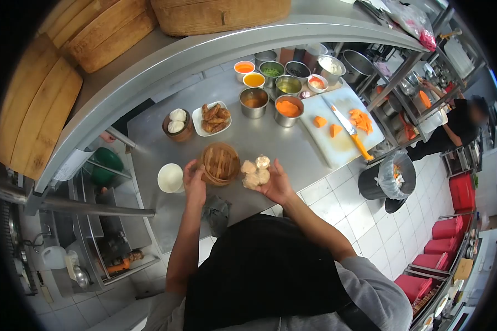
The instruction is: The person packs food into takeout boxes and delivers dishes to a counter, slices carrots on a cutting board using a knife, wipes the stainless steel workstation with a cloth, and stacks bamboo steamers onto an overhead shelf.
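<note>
My right hand (276, 185) holds a clear bag of several pale round pieces (255, 172) above the steel table (149, 143). Its fingers are curled at the bag's right side. At the left edge of a round bamboo steamer (220, 164) with a slatted base is my left hand (194, 177), its fingers bent against the rim. A white bowl (170, 178) stands to the left of that hand. Behind the steamer are a small bamboo basket with white buns (176, 121) and a white dish of browned chicken wings (214, 119). A dark cloth (216, 215) lies near the table's front edge.
A knife (345, 125) and cut orange pieces lie on a white cutting board (337, 149) at the right. Several metal containers (254, 103) stand at the back. A shelf (232, 30) arches overhead. A bin (395, 176) and a person in dark clothes (458, 124) are farther right.
</note>
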Available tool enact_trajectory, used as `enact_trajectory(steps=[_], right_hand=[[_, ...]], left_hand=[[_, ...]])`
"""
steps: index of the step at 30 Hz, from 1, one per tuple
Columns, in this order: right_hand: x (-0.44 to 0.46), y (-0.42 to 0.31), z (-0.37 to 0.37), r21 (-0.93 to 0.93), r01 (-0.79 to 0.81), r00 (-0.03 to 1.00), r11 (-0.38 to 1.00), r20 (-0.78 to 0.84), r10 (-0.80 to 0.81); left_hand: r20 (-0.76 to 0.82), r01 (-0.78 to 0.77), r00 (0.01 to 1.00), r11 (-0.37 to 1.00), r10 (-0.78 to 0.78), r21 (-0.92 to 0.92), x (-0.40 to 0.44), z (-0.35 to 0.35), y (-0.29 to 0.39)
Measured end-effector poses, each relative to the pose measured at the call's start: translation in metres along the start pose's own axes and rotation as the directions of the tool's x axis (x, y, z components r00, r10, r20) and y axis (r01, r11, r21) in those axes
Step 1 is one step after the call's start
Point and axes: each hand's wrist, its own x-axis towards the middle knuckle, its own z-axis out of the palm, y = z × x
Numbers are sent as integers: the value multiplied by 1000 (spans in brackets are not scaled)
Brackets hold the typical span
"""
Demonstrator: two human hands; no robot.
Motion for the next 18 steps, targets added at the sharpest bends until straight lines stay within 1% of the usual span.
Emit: enact_trajectory(steps=[1,2,3,4,7,10,13,16,18], right_hand=[[-6,-3,4,-13,1,1000,1000,14,-1],[-12,-5,8,-32,2,1000,999,-3,-2],[-18,-8,13,-54,-1,1000,999,-18,0],[-20,-12,20,-77,-7,1000,997,-29,5],[-21,-18,37,-144,-42,999,989,-26,39],[-15,-17,68,-213,-89,996,973,-8,89],[2,-8,77,-256,-185,976,949,69,208],[21,13,78,-249,-277,951,928,68,302],[37,30,78,-231,-341,925,911,87,369]], left_hand=[[-69,89,994,992,-83,91,2,-2,-3],[-30,-63,996,873,89,484,-4,-7,-8],[70,-196,971,587,230,785,-12,-11,-15],[212,-281,925,189,316,941,-21,-5,-9],[393,-501,857,364,332,785,-59,56,52],[575,-613,783,453,238,647,-51,84,74],[701,-650,713,392,17,651,-28,73,86],[661,-613,749,330,-47,718,-27,56,99],[656,-658,749,216,90,722,-37,49,105]])
